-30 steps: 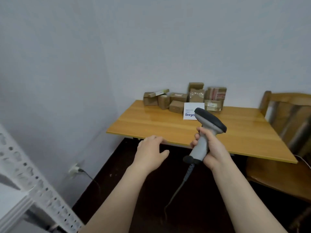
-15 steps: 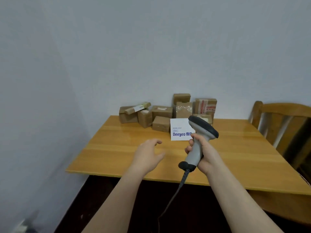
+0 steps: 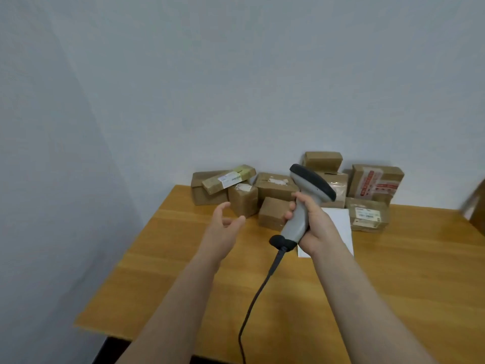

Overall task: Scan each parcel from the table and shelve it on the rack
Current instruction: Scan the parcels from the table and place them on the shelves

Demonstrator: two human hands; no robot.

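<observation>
Head view: on the wooden desk (image 3: 393, 285) brown parcels (image 3: 275, 187) crowd its far edge against the wall, a right hand (image 3: 315, 224) clenched around a corded scanner (image 3: 304, 206) above the desk, left hand (image 3: 223, 227) released, fingers spread, reaching near the parcels.

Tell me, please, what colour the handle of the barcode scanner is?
Light grey, with a black head and black base; the barcode scanner shows clearly in the head view.
</observation>
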